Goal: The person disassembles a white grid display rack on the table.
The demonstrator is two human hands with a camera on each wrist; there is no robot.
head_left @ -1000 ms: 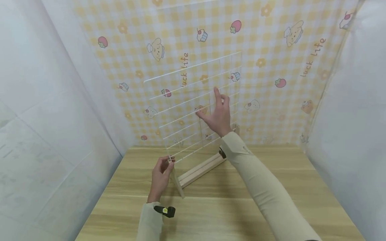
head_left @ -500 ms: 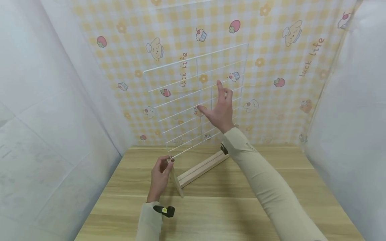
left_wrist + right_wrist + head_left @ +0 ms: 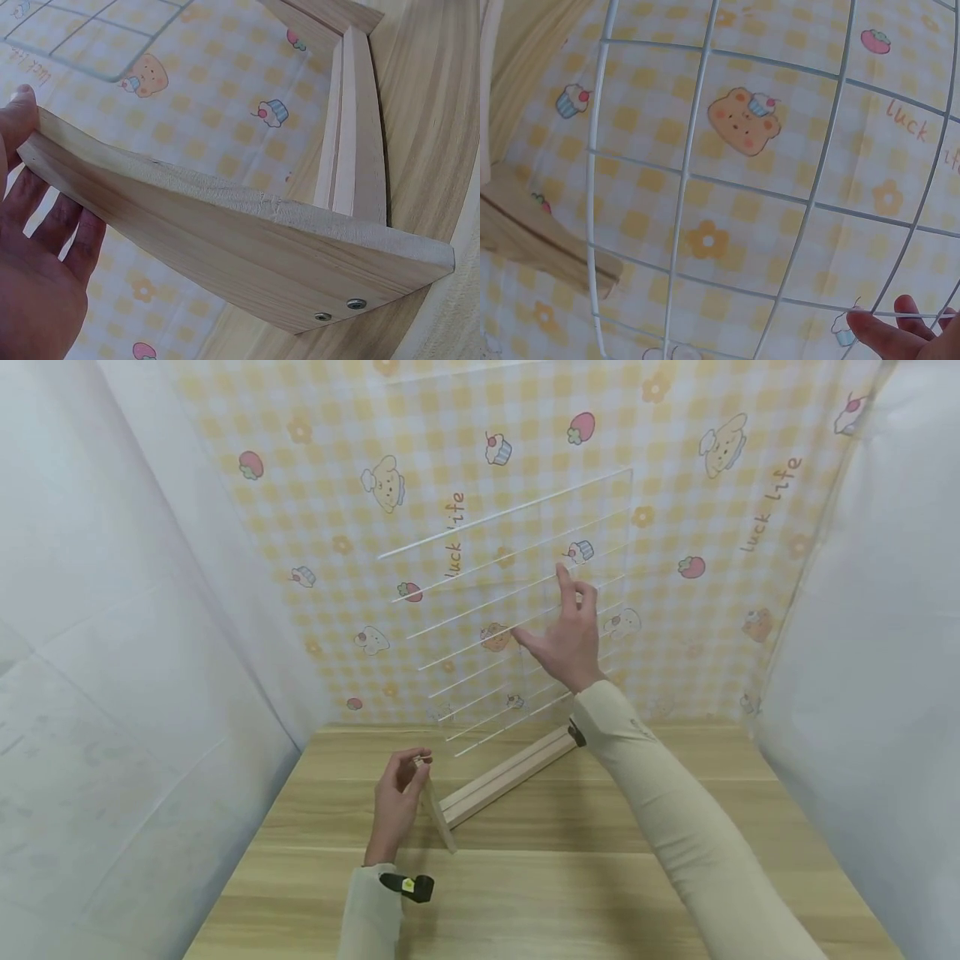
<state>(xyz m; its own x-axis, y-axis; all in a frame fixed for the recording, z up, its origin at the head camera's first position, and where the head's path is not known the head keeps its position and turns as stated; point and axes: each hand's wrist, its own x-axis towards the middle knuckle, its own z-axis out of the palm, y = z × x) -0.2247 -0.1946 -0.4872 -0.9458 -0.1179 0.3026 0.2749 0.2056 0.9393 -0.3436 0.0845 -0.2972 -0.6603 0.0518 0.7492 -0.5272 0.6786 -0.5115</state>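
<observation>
My left hand (image 3: 397, 802) grips the upper end of a wooden side board (image 3: 225, 217), part of a wooden stand on the table. In the left wrist view the thumb lies over the board's edge and the fingers are behind it. My right hand (image 3: 566, 639) holds a white wire grid panel (image 3: 480, 522) raised above the stand, thumb and fingers at its wires. The panel's lower left corner hangs apart from the side board. In the right wrist view, the fingertips and thumb (image 3: 881, 334) are at a crossing of the wires (image 3: 684, 173).
A grooved wooden crossbar (image 3: 506, 781) runs back to the far side board (image 3: 555, 247), which my right sleeve covers in the head view. Two screws (image 3: 356, 304) show on the near board. A checked cloth (image 3: 675, 635) hangs behind the wooden table (image 3: 540, 902).
The wire grid panel first rises, then shifts right with my right hand, and its lower left corner comes away from my left hand. The left hand and the stand stay in place.
</observation>
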